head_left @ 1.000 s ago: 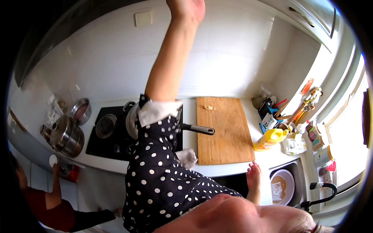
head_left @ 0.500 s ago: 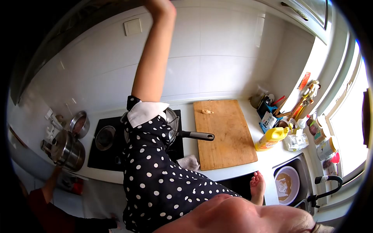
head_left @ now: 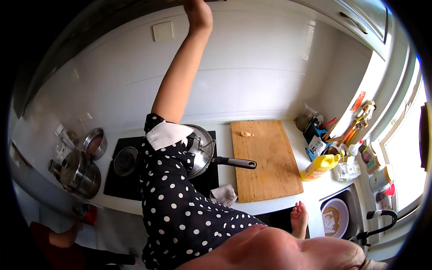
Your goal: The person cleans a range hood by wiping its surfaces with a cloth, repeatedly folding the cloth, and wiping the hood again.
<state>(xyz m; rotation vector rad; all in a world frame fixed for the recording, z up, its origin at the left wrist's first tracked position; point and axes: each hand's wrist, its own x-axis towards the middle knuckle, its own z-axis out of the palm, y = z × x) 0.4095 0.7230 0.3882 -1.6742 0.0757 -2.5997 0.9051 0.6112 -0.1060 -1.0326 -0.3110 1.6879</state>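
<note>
My left arm is raised high over the stove, and my left hand [head_left: 198, 11] reaches the dark edge at the top of the view, where its fingers are cut off. Beneath that arm, a frying pan with a shiny metal lid [head_left: 202, 155] stands on the black stove [head_left: 118, 182], its handle pointing right. My right hand [head_left: 299, 219] is low at the counter's front edge, fingers loosely bent and apart, with nothing visible in it. Near it are the wooden cutting board [head_left: 270, 166], with a small pale piece of food [head_left: 247, 134], and a grey cloth [head_left: 223, 195].
A yellow bottle [head_left: 319, 167] and utensil holder [head_left: 315, 137] stand right of the board. The sink [head_left: 355, 202] holds a white basin [head_left: 344, 216]. Left of the stove are a steel pot [head_left: 83, 177] and bowl [head_left: 100, 137]. Another person [head_left: 58, 247] is at lower left.
The counter and its contents appear shifted slightly right and down. More of the pan lid shows beside my left sleeve. The other person's arm has moved down from the steel pot.
</note>
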